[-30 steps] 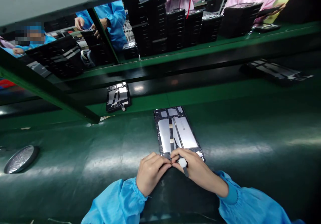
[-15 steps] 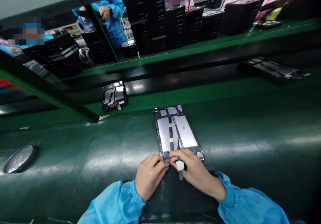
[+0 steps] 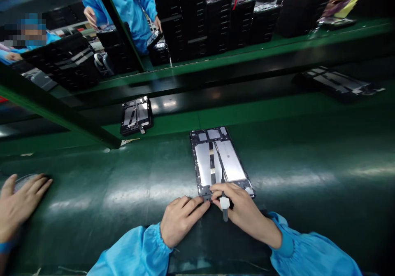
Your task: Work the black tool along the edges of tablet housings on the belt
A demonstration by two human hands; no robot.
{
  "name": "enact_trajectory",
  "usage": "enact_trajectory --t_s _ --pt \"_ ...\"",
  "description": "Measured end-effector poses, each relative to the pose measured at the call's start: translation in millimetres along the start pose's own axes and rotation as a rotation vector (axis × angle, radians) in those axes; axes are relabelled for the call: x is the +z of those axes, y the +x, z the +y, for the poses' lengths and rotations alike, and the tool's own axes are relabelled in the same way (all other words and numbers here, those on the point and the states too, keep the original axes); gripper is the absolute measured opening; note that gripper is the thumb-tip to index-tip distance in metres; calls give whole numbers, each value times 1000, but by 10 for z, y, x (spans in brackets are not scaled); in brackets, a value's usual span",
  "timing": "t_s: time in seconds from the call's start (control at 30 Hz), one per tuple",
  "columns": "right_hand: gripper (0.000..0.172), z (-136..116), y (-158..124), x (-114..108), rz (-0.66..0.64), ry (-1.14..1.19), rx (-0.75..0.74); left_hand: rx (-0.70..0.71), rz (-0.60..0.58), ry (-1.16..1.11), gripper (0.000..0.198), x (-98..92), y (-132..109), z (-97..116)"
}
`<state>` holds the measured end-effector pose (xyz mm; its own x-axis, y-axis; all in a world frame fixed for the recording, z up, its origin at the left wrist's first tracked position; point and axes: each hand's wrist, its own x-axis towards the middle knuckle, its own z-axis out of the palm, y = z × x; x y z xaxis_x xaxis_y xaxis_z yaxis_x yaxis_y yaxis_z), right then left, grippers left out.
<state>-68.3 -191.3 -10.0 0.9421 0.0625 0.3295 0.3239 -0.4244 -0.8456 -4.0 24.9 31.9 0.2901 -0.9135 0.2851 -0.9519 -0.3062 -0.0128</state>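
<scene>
An opened tablet (image 3: pixel 203 160) lies on the green bench, with silver battery panels and black ribbon strips showing inside. At its near edge, the thumb and fingers of my left hand (image 3: pixel 180 220) close on the lower left corner. My right hand (image 3: pixel 243 210) is bent over the same edge, fingertips pinched together; whatever they hold is hidden. Beside those fingers a flex cable's pale tab (image 3: pixel 225 203) sticks out past the tablet's near edge.
Another person's hand (image 3: pixel 18 206) covers a round dish (image 3: pixel 26 181) at left. Opened tablets (image 3: pixel 135 115) lie beyond on the bench, another tablet (image 3: pixel 339 80) at far right. A green post (image 3: pixel 77 115) slants down at left. Stacked black trays (image 3: pixel 188 24) and co-workers stand behind.
Another person's hand has come in from the left onto the round dish. My left hand has shifted slightly left, its fingers straighter. My right hand stays at the tablet's near edge.
</scene>
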Motion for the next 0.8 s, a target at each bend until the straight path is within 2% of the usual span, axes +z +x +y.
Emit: enact_trajectory --t_s 0.13,0.37,0.5,0.6,0.7,0.8 --pt "47 6 -16 -4 -11 -23 4 -17 -4 -14 30 3 12 -1" --pt "68 -3 2 20 -4 -103 -37 6 -24 38 36 14 11 18" --pt "43 -88 -41 -138 9 4 -40 -28 -13 34 33 36 39 59" --pt "41 -135 -144 -260 -17 104 26 -78 0 4 32 57 53 87" --pt "36 -103 -242 -259 -24 200 135 -103 -6 -36 31 78 49 95" --pt "22 -48 -268 -181 22 245 175 -107 0 -41 32 96 32 89"
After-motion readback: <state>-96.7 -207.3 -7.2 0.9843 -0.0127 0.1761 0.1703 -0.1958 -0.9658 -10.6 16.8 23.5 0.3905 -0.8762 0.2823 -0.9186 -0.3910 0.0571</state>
